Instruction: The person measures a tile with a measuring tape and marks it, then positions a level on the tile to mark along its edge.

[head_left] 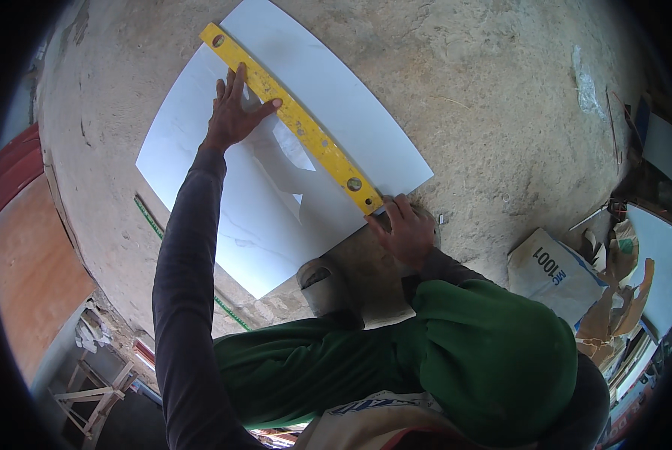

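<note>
A large white tile [351, 112] with a glossy, faintly veined face lies flat on the concrete floor in front of me. Across it, slanting from far left to near right, lies a yellow spirit level [298, 124]. My left hand [234, 116] is spread on the tile, its fingertips and thumb against the level's left edge. At the level's near end, by the tile's edge, my right hand [407, 234] has thumb and fingers closed around the end; its grip is partly hidden.
A green strip [149, 216], like a measuring tape, lies left of the tile. On the right are a printed paper sack [555, 274], torn brown cardboard [627, 304] and clear plastic [587, 82]. A wooden stand [92, 394] and brown board [39, 285] are at left. My shoe [322, 289] is close to the tile.
</note>
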A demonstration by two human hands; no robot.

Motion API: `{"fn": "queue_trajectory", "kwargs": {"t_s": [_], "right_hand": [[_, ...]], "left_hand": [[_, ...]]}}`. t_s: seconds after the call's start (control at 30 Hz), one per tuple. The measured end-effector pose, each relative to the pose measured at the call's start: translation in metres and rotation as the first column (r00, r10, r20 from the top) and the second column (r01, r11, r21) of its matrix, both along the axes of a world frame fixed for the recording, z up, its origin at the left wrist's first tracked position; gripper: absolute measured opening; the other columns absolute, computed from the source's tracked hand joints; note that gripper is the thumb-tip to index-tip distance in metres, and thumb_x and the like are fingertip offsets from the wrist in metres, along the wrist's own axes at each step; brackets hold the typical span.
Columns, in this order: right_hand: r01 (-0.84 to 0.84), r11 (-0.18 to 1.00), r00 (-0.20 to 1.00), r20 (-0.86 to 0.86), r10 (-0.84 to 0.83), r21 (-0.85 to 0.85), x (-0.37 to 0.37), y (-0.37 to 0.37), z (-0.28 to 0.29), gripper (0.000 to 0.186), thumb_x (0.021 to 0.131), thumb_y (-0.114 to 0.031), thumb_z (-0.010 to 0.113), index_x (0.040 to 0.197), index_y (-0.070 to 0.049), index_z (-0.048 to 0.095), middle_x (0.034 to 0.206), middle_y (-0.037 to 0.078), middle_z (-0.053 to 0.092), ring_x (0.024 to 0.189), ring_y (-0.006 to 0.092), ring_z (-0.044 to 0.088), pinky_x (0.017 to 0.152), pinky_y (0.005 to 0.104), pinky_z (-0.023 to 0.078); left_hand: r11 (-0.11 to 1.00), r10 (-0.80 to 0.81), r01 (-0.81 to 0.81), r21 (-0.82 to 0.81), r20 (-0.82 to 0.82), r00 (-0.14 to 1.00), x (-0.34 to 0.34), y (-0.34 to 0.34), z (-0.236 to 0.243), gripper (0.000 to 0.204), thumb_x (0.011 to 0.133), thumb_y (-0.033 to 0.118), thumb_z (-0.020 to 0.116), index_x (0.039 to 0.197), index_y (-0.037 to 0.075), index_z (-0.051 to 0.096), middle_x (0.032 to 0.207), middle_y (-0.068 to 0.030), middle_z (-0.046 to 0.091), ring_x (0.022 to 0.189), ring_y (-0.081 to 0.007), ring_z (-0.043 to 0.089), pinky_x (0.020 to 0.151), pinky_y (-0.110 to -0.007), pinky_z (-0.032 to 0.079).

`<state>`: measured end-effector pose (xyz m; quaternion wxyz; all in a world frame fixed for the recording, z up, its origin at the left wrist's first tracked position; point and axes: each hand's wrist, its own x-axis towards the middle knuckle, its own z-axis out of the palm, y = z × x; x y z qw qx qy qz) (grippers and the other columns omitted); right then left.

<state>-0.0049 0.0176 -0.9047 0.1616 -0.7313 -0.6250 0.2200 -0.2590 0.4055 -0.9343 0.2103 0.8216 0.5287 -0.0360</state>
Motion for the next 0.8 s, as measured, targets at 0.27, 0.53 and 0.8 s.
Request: {"fn": "queue_trajectory", "kwargs": {"t_s": [0.27,0.53,0.8], "right_hand": [[0.006,0.996,0.999,0.035,-0.01,0.093,0.005,-0.001,0.003,0.046,0.1,-0.044,0.08,0.123,-0.004,0.071,0.109,0.01,0.067,0.079,0.0283,0.078,0.062,0.0417,0.064],[0.0,0.996,0.999,0.032,-0.003,0.094,0.001,0.001,0.002,0.045,0.1,-0.043,0.08,0.12,-0.003,0.071,0.105,0.01,0.068,0.078,0.0288,0.077,0.063,0.0413,0.064],[0.032,0.994,0.999,0.037,-0.036,0.104,0.0,-0.001,-0.002,0.05,0.093,-0.045,0.087,0.121,-0.005,0.074,0.11,0.01,0.072,0.077,0.0274,0.077,0.064,0.0407,0.063]], "left_hand": [[0.999,0.025,-0.025,-0.035,-0.008,1.0,0.013,-0.003,0.009,0.141,0.081,0.084,0.081,0.18,0.01,0.014,0.184,-0.0292,0.015,0.169,-0.0553,0.007,0.132,-0.074,0.017],[0.996,0.035,-0.038,-0.081,-0.038,0.999,0.009,-0.006,0.016,0.142,0.08,0.085,0.08,0.18,0.011,0.012,0.185,-0.0273,0.012,0.17,-0.0531,0.005,0.134,-0.072,0.015],[0.996,0.032,-0.034,-0.081,-0.035,0.999,0.009,-0.005,0.017,0.141,0.081,0.085,0.08,0.18,0.011,0.012,0.184,-0.0278,0.012,0.17,-0.0533,0.004,0.134,-0.072,0.016]]}}
